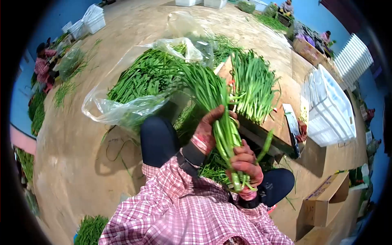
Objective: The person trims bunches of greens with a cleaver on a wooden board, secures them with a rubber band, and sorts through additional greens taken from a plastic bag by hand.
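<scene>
Both my hands hold one bunch of garlic chives [222, 126], long flat green leaves with paler stems. My left hand [205, 130] is wrapped round the middle of the stems. My right hand [247, 163] is closed round the lower stem ends, where a few stalks stick out to the right. The leaves reach up and left, in front of an opened clear plastic bag [108, 110] full of loose greens [141, 77]. A wooden board [286, 106] to the right bears a pile of trimmed chives [253, 85], with a red band near its left side.
A long black-and-white object [291, 126] lies along the board's right edge. Beyond it stand stacked white crates [328, 110]. An open cardboard box [326, 200] sits on the floor at right. Other people work near the walls, one at far left [43, 67], among more greens.
</scene>
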Motion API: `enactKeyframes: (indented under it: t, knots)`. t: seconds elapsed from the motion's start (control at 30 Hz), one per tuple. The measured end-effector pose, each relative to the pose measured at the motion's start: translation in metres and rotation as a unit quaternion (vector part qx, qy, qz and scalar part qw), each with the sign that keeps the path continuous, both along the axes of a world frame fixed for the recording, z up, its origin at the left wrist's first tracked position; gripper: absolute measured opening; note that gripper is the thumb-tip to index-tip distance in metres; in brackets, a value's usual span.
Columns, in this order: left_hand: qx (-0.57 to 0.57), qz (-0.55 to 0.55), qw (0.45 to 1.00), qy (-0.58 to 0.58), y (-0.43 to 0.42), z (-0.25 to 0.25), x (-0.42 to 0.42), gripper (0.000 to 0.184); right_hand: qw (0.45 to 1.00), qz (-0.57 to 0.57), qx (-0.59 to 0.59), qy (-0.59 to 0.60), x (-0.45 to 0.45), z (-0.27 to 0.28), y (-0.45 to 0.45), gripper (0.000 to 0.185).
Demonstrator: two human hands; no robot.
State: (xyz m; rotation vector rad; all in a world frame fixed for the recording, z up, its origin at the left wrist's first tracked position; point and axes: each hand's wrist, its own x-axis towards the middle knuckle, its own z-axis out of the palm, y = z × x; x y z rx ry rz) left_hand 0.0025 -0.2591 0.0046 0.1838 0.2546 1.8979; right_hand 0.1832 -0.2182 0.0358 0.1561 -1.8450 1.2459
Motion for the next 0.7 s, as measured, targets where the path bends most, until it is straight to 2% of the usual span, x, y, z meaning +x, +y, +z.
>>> enactKeyframes:
  t: [0.03,0.07,0.13,0.2,0.27,0.33,0.4,0.43,0.53,0.6,0.63,0.7]
  knots:
    - [-0.006,0.003,1.000,0.006,-0.002,0.000,-0.004,0.043,0.992,0.072,0.042,-0.092,0.016,0.015,0.013,0.035]
    - [-0.012,0.009,1.000,0.014,-0.004,0.000,-0.010,0.042,0.971,0.162,-0.093,-0.148,0.031,0.017,0.016,0.035]
    - [-0.040,0.004,0.998,0.046,-0.010,-0.005,-0.021,0.042,0.982,0.162,-0.087,-0.042,0.033,0.023,0.051,0.042]
    - [-0.046,-0.001,0.993,0.111,-0.017,0.006,-0.018,0.042,0.991,0.009,-0.105,-0.084,0.036,0.027,0.084,0.054]
    - [-0.013,-0.009,0.995,0.100,-0.015,0.008,-0.009,0.042,0.983,-0.081,0.025,-0.165,-0.002,0.044,0.098,0.062]
    - [-0.015,-0.018,0.996,0.083,-0.018,0.017,0.001,0.041,0.982,-0.084,0.091,-0.143,-0.041,0.039,0.098,0.062]
    - [-0.016,-0.024,0.995,0.091,-0.019,0.019,0.003,0.042,0.968,-0.089,0.166,-0.169,-0.062,0.020,0.101,0.058]
    - [-0.015,-0.023,0.995,0.095,-0.021,0.019,0.000,0.042,0.962,-0.067,0.183,-0.193,-0.064,0.010,0.110,0.045]
    - [-0.016,-0.020,0.995,0.093,-0.027,0.013,-0.012,0.048,0.965,-0.121,0.160,-0.170,-0.056,-0.001,0.114,0.027]
    - [-0.078,-0.012,0.985,0.154,-0.040,0.015,-0.021,0.055,0.936,-0.221,0.212,-0.171,-0.047,-0.008,0.118,0.018]
    - [-0.094,-0.009,0.979,0.179,-0.042,0.010,-0.029,0.062,0.934,-0.225,0.199,-0.192,-0.038,-0.012,0.119,0.016]
    - [-0.072,0.015,0.980,0.186,-0.048,0.015,-0.035,0.062,0.923,-0.241,0.163,-0.252,-0.020,-0.024,0.120,0.011]
